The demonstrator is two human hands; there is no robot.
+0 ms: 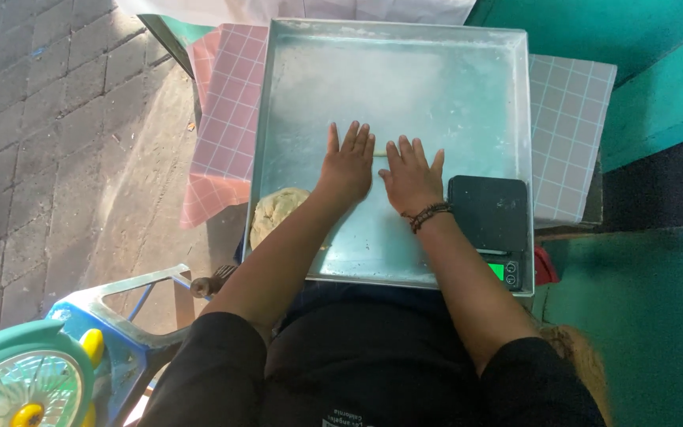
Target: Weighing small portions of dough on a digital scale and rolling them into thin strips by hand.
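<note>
A thin strip of dough (379,155) lies on the floured metal tray (405,71), mostly hidden beneath both palms. The left hand (348,164) and right hand (411,178) press flat, fingers spread, side by side. A dough lump (274,212) sits left of the left wrist; a black digital scale (490,225) lies just right of the right wrist.

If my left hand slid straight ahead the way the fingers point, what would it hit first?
Nothing for a good stretch: ahead of the left hand lies bare floured tray floor. The first thing it would likely meet is the far wall of the metal tray.
</note>
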